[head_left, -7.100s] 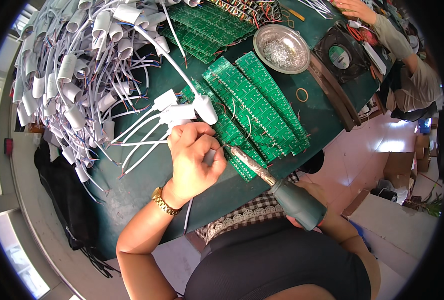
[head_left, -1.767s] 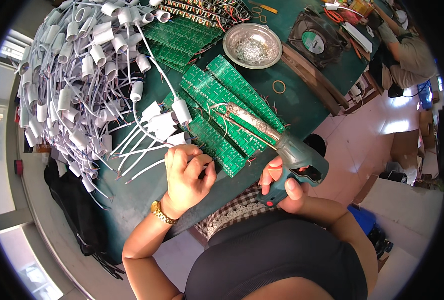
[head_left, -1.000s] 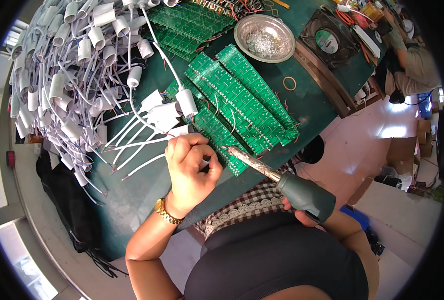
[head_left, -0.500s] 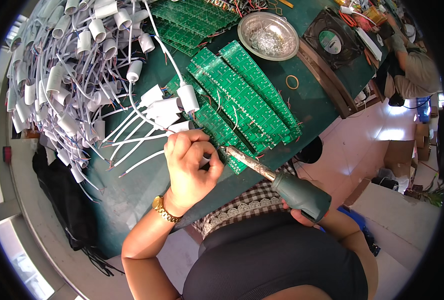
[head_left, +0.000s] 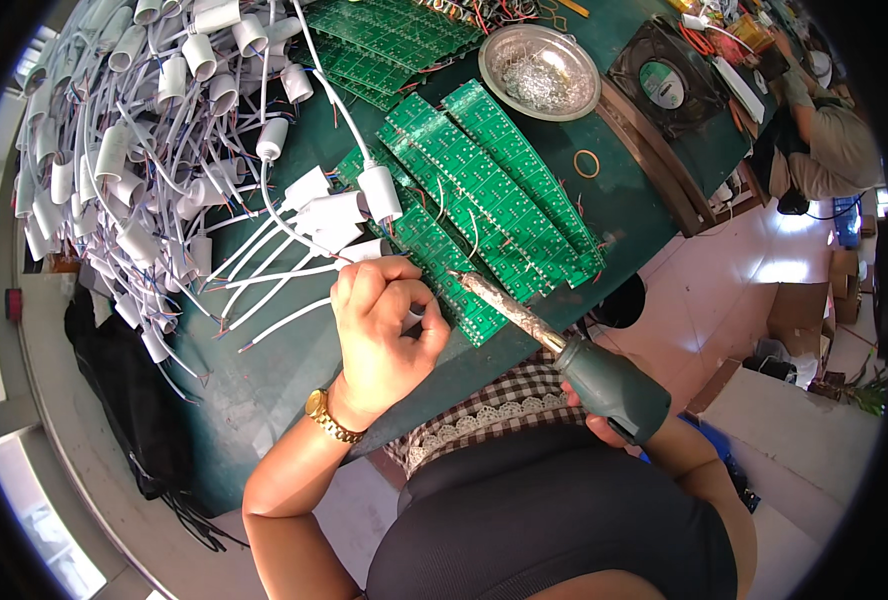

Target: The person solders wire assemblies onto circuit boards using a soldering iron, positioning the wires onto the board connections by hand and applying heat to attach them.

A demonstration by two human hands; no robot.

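My left hand (head_left: 379,325), closed on a white wire at the green circuit boards (head_left: 484,215) on the tabletop (head_left: 264,380), has stayed while my right hand (head_left: 604,425), gripping the soldering iron (head_left: 564,350), brought its tip back to the joint.

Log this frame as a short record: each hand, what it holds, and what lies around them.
left hand: fingers curled on a thin wire end at the boards' near edge
right hand: mostly hidden, grips soldering iron
iron tip: over the near edge of the green boards
left of boards: heap of white sockets with leads
far side: metal bowl, fan
surface: green table
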